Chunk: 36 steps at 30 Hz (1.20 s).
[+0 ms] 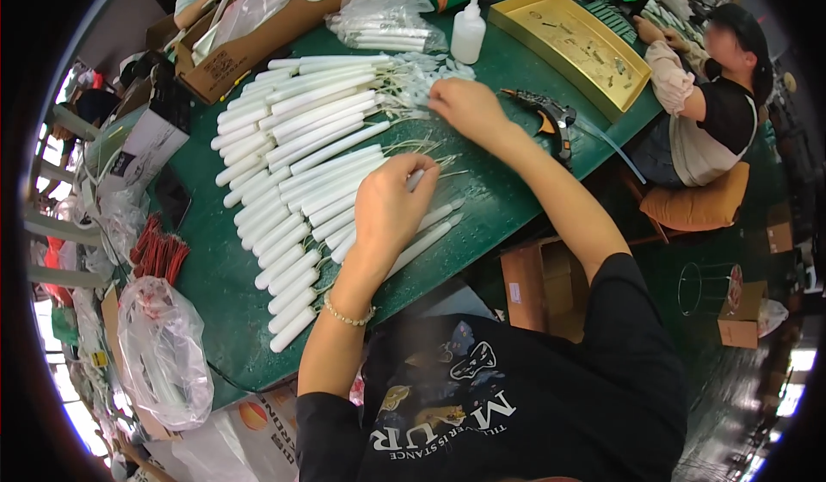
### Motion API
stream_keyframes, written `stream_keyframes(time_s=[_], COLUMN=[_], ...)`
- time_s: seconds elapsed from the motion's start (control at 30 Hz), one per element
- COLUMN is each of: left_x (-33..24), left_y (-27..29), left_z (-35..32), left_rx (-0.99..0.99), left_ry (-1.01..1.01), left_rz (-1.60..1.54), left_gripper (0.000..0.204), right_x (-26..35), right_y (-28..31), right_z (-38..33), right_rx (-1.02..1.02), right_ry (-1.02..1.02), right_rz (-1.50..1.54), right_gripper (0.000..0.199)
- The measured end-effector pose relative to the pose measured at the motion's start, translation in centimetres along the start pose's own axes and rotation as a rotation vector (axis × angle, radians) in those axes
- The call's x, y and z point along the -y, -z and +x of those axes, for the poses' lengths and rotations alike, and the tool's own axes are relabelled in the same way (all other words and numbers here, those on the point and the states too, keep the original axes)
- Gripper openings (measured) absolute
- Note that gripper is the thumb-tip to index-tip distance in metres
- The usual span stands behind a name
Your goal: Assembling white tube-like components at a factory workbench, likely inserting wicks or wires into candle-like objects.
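Rows of white candle-shaped sticks (323, 125) lie side by side on the green table, many with thin wires at their right ends. My left hand (387, 202) is over the lower rows, its fingers closed round a small whitish piece (416, 180), most of it hidden by the fingers. Two pointed white sticks (426, 245) lie just right of that wrist. Farther off, my right hand (469, 110) has its fingers bent together at a heap of small clear plastic pieces (420, 73). Anything between those fingertips is hidden.
A glue gun (559, 125) lies right of my right hand, near a gold tray (572, 47) of small parts. Behind stand a white squeeze bottle (468, 33) and a cardboard box (232, 56). Red wires (159, 250) and a plastic bag (163, 349) lie left. A co-worker (714, 95) sits right.
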<state>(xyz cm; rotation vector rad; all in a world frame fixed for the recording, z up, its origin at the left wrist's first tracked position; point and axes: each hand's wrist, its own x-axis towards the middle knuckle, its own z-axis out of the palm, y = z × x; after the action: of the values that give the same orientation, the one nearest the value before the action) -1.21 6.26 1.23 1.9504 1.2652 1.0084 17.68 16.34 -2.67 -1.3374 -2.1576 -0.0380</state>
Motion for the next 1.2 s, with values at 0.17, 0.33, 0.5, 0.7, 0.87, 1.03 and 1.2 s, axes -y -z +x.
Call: stream_keyframes(time_s=[0.17,0.33,0.5,0.7,0.87,1.03,1.2], left_x=[0.5,0.4,0.4,0.3,-0.1,-0.1,0.1], left_y=[-0.2,0.1,0.3,0.1,0.3,0.3,0.1], left_z=[-0.5,-0.5,0.0,-0.2,-0.4,-0.5,-0.4], left_rx=[-0.018,-0.052,0.021,0.040,0.061,0.069,0.070], left_ry=[-0.014,-0.043,-0.003,0.028,0.066,0.054,0.024], left_rz=[-0.017,-0.013,-0.041,-0.034,-0.028,-0.025,-0.025], left_gripper=[0.015,0.017,0.018,0.019,0.019,0.018,0.017], right_x=[0.1,2.2,4.6,5.4,5.4,5.5,5.5], right_y=[0.3,4.5,5.7,5.4,5.3,5.2,5.1], right_z=[-1.0,-3.9,-7.1,-8.4,-8.7,-8.6,-8.6], right_rx=[0.013,0.179,0.149,0.127,0.090,0.124,0.167], right_ry=[-0.006,-0.492,-0.646,-0.632,-0.610,-0.614,-0.584], right_rz=[-0.089,0.777,1.237,1.317,1.344,1.322,1.282], right_gripper=[0.018,0.022,0.016,0.015,0.015,0.016,0.017])
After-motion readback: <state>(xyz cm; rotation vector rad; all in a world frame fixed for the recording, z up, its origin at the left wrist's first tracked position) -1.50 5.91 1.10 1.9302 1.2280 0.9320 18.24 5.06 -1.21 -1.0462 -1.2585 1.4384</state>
